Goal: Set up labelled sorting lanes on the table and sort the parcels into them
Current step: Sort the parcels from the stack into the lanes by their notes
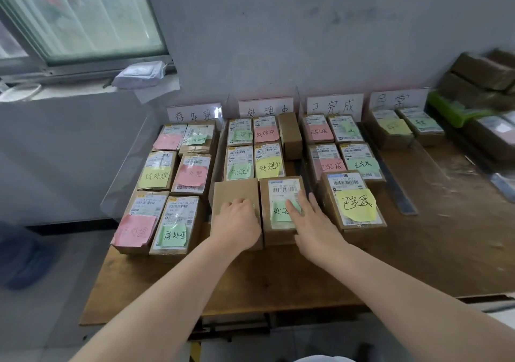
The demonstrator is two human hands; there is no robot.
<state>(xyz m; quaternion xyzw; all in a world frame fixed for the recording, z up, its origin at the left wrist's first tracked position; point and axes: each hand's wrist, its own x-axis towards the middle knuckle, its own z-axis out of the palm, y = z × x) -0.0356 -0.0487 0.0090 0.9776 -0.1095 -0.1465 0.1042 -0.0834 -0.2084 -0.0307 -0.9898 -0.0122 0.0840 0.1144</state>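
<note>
Pressing a green note on a front parcel, second lane.
Right hand [315, 222] lies flat, grip wide, straight fingers on the green note [278, 212] atop the labelled parcel [278, 235]. Left hand [237, 222] rests on the plain parcel [234, 190] alongside, fingers bent; whether that grip pinches anything, cannot tell. Both parcels sit side by side on the bench [418, 250].

Far wall [320, 33]: pale grey paint, scuffed, evenly lit. Window [80, 13] at far left has a metal frame and a clouded pane that passes soft daylight onto the white sill [69, 92] below. Brown, worn wooden table [250, 286] runs back to the far wall. Grey floor [55, 292] lies to its left, with a blurred blue shape [19, 255] that cannot be identified.
</note>
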